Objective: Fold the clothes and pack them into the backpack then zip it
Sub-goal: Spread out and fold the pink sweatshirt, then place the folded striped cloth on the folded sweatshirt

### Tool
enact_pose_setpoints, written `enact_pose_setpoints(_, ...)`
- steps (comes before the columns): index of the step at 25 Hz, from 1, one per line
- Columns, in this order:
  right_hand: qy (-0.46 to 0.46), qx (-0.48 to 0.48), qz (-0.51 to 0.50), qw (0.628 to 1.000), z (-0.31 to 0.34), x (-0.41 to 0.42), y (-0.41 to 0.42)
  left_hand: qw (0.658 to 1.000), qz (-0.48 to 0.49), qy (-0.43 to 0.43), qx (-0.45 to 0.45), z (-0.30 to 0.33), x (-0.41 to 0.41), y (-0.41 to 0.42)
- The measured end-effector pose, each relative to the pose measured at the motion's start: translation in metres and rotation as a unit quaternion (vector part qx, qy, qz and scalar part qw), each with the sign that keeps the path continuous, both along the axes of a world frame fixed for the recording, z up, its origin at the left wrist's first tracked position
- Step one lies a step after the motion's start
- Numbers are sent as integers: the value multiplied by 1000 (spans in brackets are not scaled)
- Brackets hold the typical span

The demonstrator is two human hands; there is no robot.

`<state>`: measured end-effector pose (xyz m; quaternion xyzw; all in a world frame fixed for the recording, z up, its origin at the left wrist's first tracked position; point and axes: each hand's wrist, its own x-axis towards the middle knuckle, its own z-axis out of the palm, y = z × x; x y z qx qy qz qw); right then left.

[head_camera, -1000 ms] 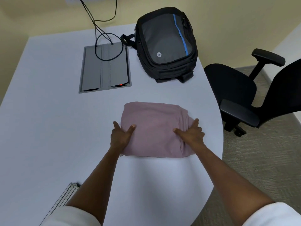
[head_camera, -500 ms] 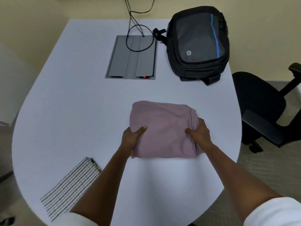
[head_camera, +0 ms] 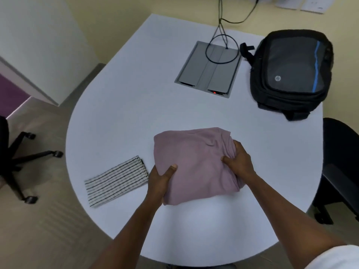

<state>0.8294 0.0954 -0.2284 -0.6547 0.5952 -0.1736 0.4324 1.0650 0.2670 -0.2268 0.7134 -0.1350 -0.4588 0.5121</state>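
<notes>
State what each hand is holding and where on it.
Both hands hold the folded pink garment. The left hand grips its near-left edge, thumb on top. The right hand grips its bunched right side, fingers curled over the folds.

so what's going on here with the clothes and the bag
A person is packing clothes. Both hands grip a folded pink garment on the white table: the left hand holds its near left corner with the thumb on top, and the right hand holds its bunched right edge. A folded striped garment lies flat to the left, untouched. The black backpack sits at the far right of the table and looks zipped shut, so nothing is being packed yet.
</notes>
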Motion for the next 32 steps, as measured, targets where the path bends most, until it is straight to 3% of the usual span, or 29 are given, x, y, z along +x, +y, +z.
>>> enact_pose_setpoints(7,0,-13,128,992,11,50,35,996,79,23,37,-3,13,80)
enact_pose_setpoints(14,146,42,158,976,-10,75,36,994,-31,48,98,-9,32,117)
enact_pose_setpoints(16,177,58,122,975,-8,81,35,990,-8,-3,142,-7,44,117)
enact_pose_setpoints(18,206,0,82,975,-1,91,36,976,52,-113,181,-10,61,119)
enact_pose_setpoints(21,197,-134,78,968,9,120,37,922,93,-314,208,-12,96,119)
enact_pose_setpoints(23,132,-174,138,966,12,155,37,889,91,-361,267,-14,126,116)
enact_pose_setpoints(26,34,-130,290,947,15,225,47,876,85,-319,353,-24,162,115)
enact_pose_setpoints(28,25,-81,369,926,12,268,57,884,82,-273,370,-33,175,116)
enact_pose_setpoints(32,151,1,404,902,-13,321,67,898,86,-255,349,-45,183,117)
